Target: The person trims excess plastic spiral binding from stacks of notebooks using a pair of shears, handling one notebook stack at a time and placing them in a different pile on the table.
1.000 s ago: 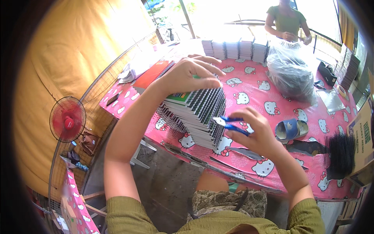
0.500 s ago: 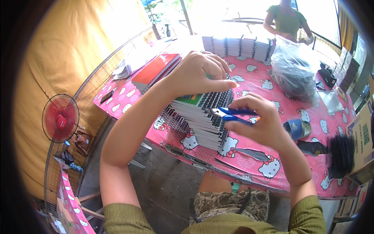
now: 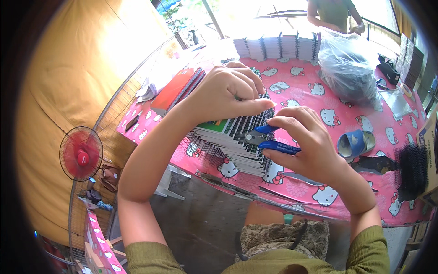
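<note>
A stack of spiral-bound notebooks with black coils along its right side stands on the table. Its top cover shows green. My right hand grips blue-handled pliers, handles spread apart. Their metal jaws lie over the black coils, though whether they bite on a wire I cannot tell. Over the upper part of the stack, my left hand has its fingers curled down and its thumb stretched toward the coils. What those fingers hold, if anything, is hidden.
Red-covered notebooks lie behind my left forearm. More notebooks stand along the far edge, near a filled clear plastic bag and another person. A blue roll and black coils are at right. A fan stands left.
The view has shifted slightly. My right hand has brought the plier jaws further over the coils, with the handles wider apart. My left hand stays over the stack.
</note>
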Available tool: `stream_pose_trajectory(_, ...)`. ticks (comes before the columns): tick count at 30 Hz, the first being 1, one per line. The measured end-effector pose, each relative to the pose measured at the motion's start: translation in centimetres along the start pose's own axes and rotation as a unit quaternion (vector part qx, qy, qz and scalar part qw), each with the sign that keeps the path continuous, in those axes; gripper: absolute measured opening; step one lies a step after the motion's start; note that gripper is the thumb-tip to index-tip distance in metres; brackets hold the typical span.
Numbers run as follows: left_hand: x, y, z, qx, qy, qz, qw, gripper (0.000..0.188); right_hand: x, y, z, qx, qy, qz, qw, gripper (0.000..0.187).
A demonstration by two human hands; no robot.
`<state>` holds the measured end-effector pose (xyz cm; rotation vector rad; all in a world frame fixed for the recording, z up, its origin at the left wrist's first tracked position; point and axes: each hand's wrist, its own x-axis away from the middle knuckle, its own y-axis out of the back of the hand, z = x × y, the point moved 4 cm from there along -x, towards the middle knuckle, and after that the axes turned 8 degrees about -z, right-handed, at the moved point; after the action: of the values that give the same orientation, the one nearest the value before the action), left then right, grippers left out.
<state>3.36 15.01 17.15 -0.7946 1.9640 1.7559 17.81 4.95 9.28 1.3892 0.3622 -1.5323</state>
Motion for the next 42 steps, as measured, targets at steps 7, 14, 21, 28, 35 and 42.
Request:
stream_pose_trajectory(7,-0.5,-0.2,-0.7,0.03,0.03,0.063,0.997,0.023,-0.1,-1.7,-3.7,-0.419,-0.516,0.283,0.692,0.033)
stream_pose_trajectory(14,-0.5,-0.4,-0.4,0.003,0.044,0.135,0.99,0.031,1.0,0.6,-0.8,-0.084,-0.059,0.033,0.994,0.041)
stream_pose_trajectory(21,-0.7,-0.4,-0.6,0.017,0.045,0.129,0.991,0.03,-0.1,-0.2,-2.4,-0.197,-0.266,0.21,0.92,0.028)
stream_pose_trajectory(28,-0.3,-0.6,-0.4,0.021,0.067,0.201,0.977,0.051,0.9,-0.4,-2.3,-0.201,-0.23,0.179,0.935,0.045)
stream_pose_trajectory(35,-1.2,-0.8,-0.7,0.007,0.068,0.252,0.965,0.053,2.1,-0.6,-1.0,-0.029,-0.022,-0.016,0.999,0.047)
stream_pose_trajectory(42,-0.8,-0.8,-0.6,0.001,0.059,0.251,0.966,0.051,1.9,-0.2,-2.3,-0.069,-0.045,-0.003,0.997,0.038)
